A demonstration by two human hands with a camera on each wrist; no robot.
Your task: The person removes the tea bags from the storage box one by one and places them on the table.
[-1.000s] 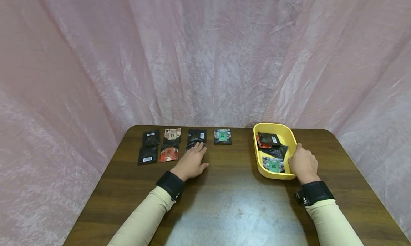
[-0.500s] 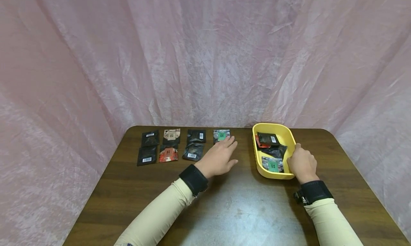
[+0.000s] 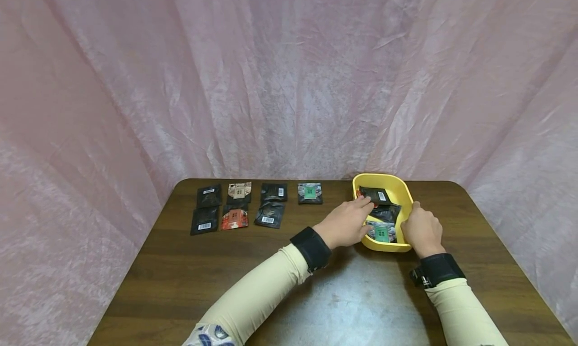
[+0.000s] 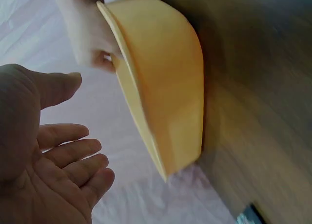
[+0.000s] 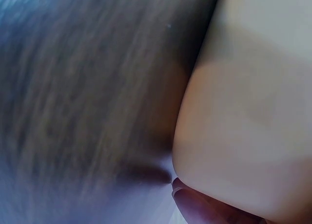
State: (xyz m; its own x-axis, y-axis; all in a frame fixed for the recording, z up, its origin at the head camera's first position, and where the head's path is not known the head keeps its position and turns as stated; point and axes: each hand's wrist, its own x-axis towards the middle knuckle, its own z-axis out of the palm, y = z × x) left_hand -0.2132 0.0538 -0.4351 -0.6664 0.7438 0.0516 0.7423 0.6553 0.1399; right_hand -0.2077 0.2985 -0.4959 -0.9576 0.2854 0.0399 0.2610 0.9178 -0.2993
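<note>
My right hand grips the right rim of a yellow plastic tub. In the right wrist view a fingertip shows against the tub's outer wall. Inside lie a green-labelled sachet, a black barcoded sachet and other dark ones, with a bit of red showing. My left hand hovers at the tub's left rim, its fingers relaxed and apart. The left wrist view shows its palm holding nothing, beside the tub's wall.
Sachets lie in columns on the brown wooden table: black ones at left, beige above red, two black, and one green-labelled nearest the tub. A pink curtain hangs behind the table's far edge.
My left hand has left the third column's lower black sachet, passed by the green-labelled one and moved right to the tub. The right hand has stayed on the rim.
</note>
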